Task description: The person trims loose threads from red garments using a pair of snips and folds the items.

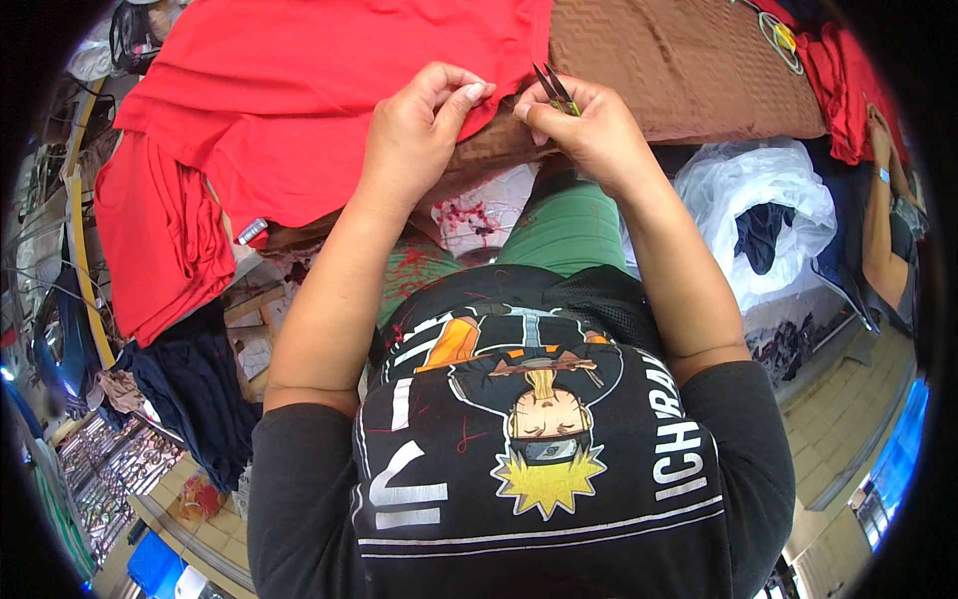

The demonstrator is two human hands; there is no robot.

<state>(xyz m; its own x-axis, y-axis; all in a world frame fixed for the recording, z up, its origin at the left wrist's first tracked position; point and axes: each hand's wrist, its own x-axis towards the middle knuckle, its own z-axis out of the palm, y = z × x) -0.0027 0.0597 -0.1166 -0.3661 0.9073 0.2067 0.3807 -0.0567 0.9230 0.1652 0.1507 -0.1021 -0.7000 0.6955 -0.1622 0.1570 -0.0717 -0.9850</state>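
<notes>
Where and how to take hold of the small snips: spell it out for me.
Grip the snips by the yellow-green handle, coming from the near right side, as the right hand does. The dark, pointed blades stand slightly apart and aim away from the body, a little leftward, so the handle end looks the safer hold. Most of the handle is hidden in that hand.

Black T-shirt [639, 439] with white lettering [414, 518] and yellow-haired cartoon figure [549, 449], green trousers [567, 232].
</notes>
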